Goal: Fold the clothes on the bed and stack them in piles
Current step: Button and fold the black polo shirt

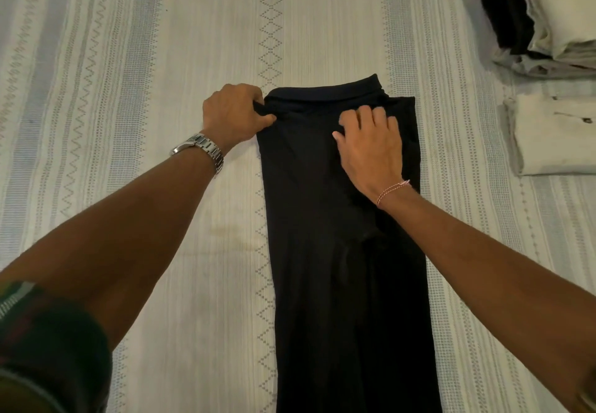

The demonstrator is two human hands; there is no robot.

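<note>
A black garment (342,235) lay lengthwise down the middle of the bed (161,57), folded into a long narrow strip that ran from near the centre of the view to the bottom edge, its far end showing a folded band. The left hand (233,114) sat at the strip's far left corner, its grip curled and pinching the edge of the cloth between thumb and fingers. A metal watch (201,151) circled that wrist, and a dark patterned sleeve (48,341) covered the upper arm at the lower left. The right hand (371,144) lay on top of the garment near its far end, its grip spread, fingers straight and pressing flat on the cloth. A thin pink cord (392,190) ran round the right wrist. The bed carried a pale cover with grey woven stripes and zigzag bands. At the far right stood a pile (541,15) of folded clothes, black and cream pieces stacked together, and just nearer lay a separate folded cream piece (554,135), well apart from the black garment.
</note>
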